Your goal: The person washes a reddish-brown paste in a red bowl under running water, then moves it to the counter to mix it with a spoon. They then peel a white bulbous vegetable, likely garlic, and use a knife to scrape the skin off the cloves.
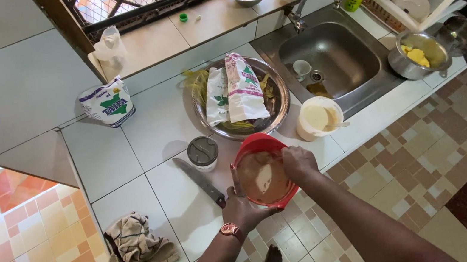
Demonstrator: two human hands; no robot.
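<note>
**A:** Start at the left. What lies out beyond the fingers on that side?

**B:** Well off to the left of the left hand (242,209) there is a crumpled cloth (134,246) on the white tiled counter (122,151). Nearer, just left of the fingertips, a kitchen knife (201,181) lies flat, with a small lidded jar (202,152) past its blade.

**A:** And the hand itself?

**B:** It cups the near-left side of the red bowl (263,172), fingers spread and wrapped on the wall, thumb near the rim. The bowl sits at the counter's front edge between both hands, filled with a pale brown batter or dough.

**A:** How would you judge its handling?

**B:** The bowl looks like light, stiff plastic, so most of the weight is likely the filling. The wall may be slick if any mix has smeared on it. I would grip low on the wall or under the rim, as the left hand does, so it cannot skate on the tile.

**A:** The right hand?

**B:** The right hand (299,161) is over the bowl's far-right rim, fingers curled together, pointing down into the mix. Whether they pinch anything, I cannot tell.

**A:** Beyond those fingers?

**B:** A metal tray (274,77) with packets, then a cream tub (319,117), then the sink (332,58).
</note>
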